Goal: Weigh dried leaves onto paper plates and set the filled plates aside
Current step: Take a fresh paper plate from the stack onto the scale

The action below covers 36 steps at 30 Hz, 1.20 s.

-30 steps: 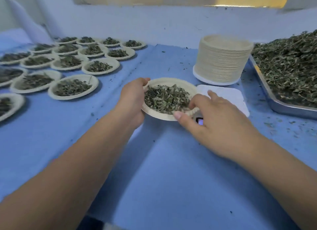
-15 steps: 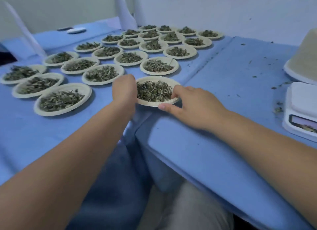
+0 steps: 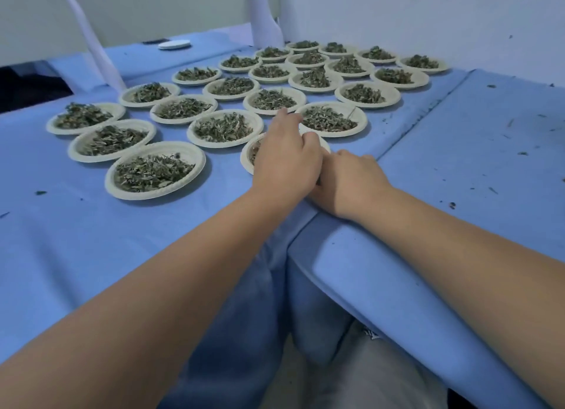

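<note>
Head view looks down along both bare forearms to a paper plate [image 3: 246, 159] of dried leaves [image 3: 255, 152]; it sits on the blue-covered desk [image 3: 61, 243], close to that desk's right edge and just in front of the filled plates [image 3: 224, 145]; only its left rim, a sliver of leaves and a bit of its right rim show, the remainder lying under the hands.

The left hand [image 3: 286, 159] lies palm-down over the middle of the plate, back of the hand up, fingers stretched forward and slightly bent; one fingertip reaches the gap between the two nearest filled plates; whether the fingers grip the plate I cannot tell. The right hand [image 3: 348, 182] is at the plate's near right side, touching the left hand, knuckles raised and fingers curled inward; its fingertips are hidden behind the left hand, so I cannot tell whether it holds the rim.

The filled plates stand in several close rows running back toward the wall, each with a heap of green-grey leaves. A second desk [image 3: 458, 127], also in blue, butts against the first on the right; loose leaf crumbs [image 3: 523, 153] are scattered over it. Far back lie a white round lid [image 3: 174, 44] and a leaning white paper sheet [image 3: 91, 42]; grey trousers [image 3: 351, 378] show below, between the desks.
</note>
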Available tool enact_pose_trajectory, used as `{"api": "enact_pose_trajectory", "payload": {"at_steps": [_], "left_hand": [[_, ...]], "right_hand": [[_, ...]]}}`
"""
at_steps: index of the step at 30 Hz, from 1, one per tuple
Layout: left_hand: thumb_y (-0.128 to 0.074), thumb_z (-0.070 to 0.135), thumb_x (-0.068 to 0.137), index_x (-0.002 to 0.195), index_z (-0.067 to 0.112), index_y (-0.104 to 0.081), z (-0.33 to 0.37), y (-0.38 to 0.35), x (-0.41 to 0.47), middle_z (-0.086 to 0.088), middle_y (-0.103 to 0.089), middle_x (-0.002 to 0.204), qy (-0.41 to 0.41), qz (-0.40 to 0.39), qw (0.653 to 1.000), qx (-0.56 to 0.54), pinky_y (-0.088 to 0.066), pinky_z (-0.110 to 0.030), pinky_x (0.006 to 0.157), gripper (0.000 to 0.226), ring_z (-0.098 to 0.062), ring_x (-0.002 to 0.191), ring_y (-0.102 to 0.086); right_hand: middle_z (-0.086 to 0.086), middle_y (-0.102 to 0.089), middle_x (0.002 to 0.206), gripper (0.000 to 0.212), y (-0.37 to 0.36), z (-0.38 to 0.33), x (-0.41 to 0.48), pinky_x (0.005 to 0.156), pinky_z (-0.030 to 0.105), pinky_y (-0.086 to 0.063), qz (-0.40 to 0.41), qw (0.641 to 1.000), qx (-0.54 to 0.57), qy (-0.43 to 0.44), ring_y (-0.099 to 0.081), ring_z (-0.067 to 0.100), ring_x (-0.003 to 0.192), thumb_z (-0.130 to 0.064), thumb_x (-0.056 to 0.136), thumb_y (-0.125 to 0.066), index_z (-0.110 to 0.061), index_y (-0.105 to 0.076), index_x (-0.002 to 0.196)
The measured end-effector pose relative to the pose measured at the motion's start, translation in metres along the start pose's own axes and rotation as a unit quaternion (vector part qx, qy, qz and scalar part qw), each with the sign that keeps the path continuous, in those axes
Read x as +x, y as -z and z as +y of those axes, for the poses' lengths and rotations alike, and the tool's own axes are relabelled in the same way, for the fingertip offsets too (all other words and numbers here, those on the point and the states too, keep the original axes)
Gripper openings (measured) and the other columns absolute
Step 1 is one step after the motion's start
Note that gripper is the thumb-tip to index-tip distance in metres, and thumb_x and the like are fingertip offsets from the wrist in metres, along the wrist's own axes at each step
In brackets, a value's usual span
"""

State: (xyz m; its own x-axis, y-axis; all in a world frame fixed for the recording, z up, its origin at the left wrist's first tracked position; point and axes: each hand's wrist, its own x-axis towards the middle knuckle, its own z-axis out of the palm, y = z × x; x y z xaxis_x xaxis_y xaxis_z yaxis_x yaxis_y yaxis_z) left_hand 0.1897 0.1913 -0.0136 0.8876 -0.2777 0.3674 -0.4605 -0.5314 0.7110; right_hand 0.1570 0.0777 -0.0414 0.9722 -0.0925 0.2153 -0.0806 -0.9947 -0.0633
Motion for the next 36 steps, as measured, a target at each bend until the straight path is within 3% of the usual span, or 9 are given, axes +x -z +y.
{"api": "enact_pose_trajectory", "payload": {"at_steps": [6, 11, 14, 17, 22, 26, 30, 33, 36], "left_hand": [[-0.042, 0.018, 0.101, 0.142, 0.009, -0.051, 0.016, -0.021, 0.001, -0.008, -0.049, 0.151, -0.043, -0.02, 0.999, 0.003, -0.032, -0.03, 0.096, 0.043, -0.023, 0.132, -0.047], [-0.042, 0.015, 0.101, 0.138, 0.007, -0.054, 0.048, -0.047, -0.003, -0.01, -0.051, 0.149, -0.095, -0.034, 0.995, -0.023, -0.034, -0.034, 0.108, 0.04, -0.024, 0.138, -0.044], [-0.043, 0.015, 0.099, 0.133, 0.009, -0.059, 0.08, -0.075, -0.011, -0.01, -0.06, 0.14, -0.147, -0.039, 0.986, -0.067, -0.039, -0.033, 0.099, 0.038, -0.025, 0.125, -0.053], [-0.044, 0.014, 0.1, 0.13, 0.009, -0.063, 0.12, -0.109, -0.02, -0.008, -0.062, 0.139, -0.185, -0.056, 0.974, -0.116, -0.037, -0.029, 0.095, 0.036, -0.022, 0.122, -0.056], [-0.04, 0.016, 0.104, 0.149, 0.007, -0.047, 0.18, -0.166, -0.025, -0.001, -0.055, 0.149, -0.331, -0.117, 0.932, -0.092, -0.04, -0.031, 0.105, 0.046, -0.018, 0.131, -0.052], [-0.04, 0.009, 0.105, 0.152, 0.006, -0.042, 0.22, -0.204, -0.025, -0.007, -0.039, 0.162, -0.426, -0.15, 0.89, -0.055, -0.038, -0.035, 0.113, 0.047, -0.022, 0.147, -0.04], [-0.036, 0.008, 0.106, 0.155, 0.008, -0.039, 0.269, -0.244, -0.02, -0.007, -0.026, 0.168, -0.476, -0.143, 0.868, -0.005, -0.024, -0.03, 0.12, 0.049, -0.021, 0.155, -0.023], [-0.035, 0.001, 0.105, 0.155, 0.008, -0.037, 0.299, -0.271, -0.011, -0.007, -0.021, 0.169, -0.488, -0.148, 0.858, 0.061, -0.022, -0.033, 0.123, 0.051, -0.023, 0.157, -0.016], [-0.036, -0.005, 0.097, 0.145, 0.004, -0.045, 0.319, -0.287, -0.003, -0.014, -0.037, 0.159, -0.492, -0.166, 0.845, 0.13, -0.031, -0.039, 0.116, 0.05, -0.03, 0.149, -0.03]], "right_hand": [[-0.007, -0.043, 0.072, 0.008, 0.014, 0.004, -0.008, 0.073, 0.035, -0.032, -0.05, 0.999, -0.001, -0.017, -0.044, 0.024, 0.077, -0.036, 0.091, -0.046, -0.029, -0.044, 0.094], [-0.006, -0.038, 0.067, 0.009, 0.035, 0.036, -0.031, 0.05, 0.03, -0.021, -0.002, 0.999, -0.014, -0.041, -0.032, 0.011, 0.056, -0.023, 0.09, -0.048, -0.023, -0.041, 0.084], [-0.004, -0.035, 0.069, 0.003, 0.052, 0.068, -0.059, 0.052, 0.033, -0.017, 0.043, 0.998, -0.002, -0.055, -0.024, 0.006, 0.057, -0.015, 0.089, -0.047, -0.017, -0.045, 0.087], [0.008, -0.059, 0.093, 0.034, 0.068, 0.113, -0.095, 0.062, 0.033, -0.023, 0.098, 0.991, -0.004, -0.091, -0.043, 0.023, 0.067, -0.021, 0.089, -0.054, -0.012, -0.054, 0.122], [0.012, -0.066, 0.111, 0.04, 0.091, 0.205, -0.183, 0.072, 0.039, -0.039, 0.191, 0.962, 0.004, -0.194, -0.061, 0.036, 0.097, -0.042, 0.097, -0.054, -0.018, -0.054, 0.129], [0.003, -0.049, 0.076, 0.034, 0.105, 0.264, -0.243, 0.064, 0.037, -0.034, 0.208, 0.932, -0.011, -0.298, -0.046, 0.027, 0.072, -0.038, 0.097, -0.052, -0.018, -0.054, 0.125], [0.015, -0.057, 0.084, 0.032, 0.113, 0.313, -0.287, 0.066, 0.035, -0.032, 0.204, 0.899, -0.036, -0.386, -0.048, 0.032, 0.068, -0.031, 0.097, -0.052, -0.013, -0.055, 0.122], [0.003, -0.046, 0.069, 0.03, 0.109, 0.334, -0.302, 0.064, 0.036, -0.034, 0.179, 0.877, -0.047, -0.444, -0.041, 0.027, 0.059, -0.037, 0.1, -0.049, -0.012, -0.052, 0.115], [-0.001, -0.042, 0.063, 0.033, 0.105, 0.342, -0.306, 0.06, 0.038, -0.036, 0.136, 0.868, -0.082, -0.47, -0.039, 0.022, 0.052, -0.047, 0.101, -0.044, -0.016, -0.043, 0.112]]}}
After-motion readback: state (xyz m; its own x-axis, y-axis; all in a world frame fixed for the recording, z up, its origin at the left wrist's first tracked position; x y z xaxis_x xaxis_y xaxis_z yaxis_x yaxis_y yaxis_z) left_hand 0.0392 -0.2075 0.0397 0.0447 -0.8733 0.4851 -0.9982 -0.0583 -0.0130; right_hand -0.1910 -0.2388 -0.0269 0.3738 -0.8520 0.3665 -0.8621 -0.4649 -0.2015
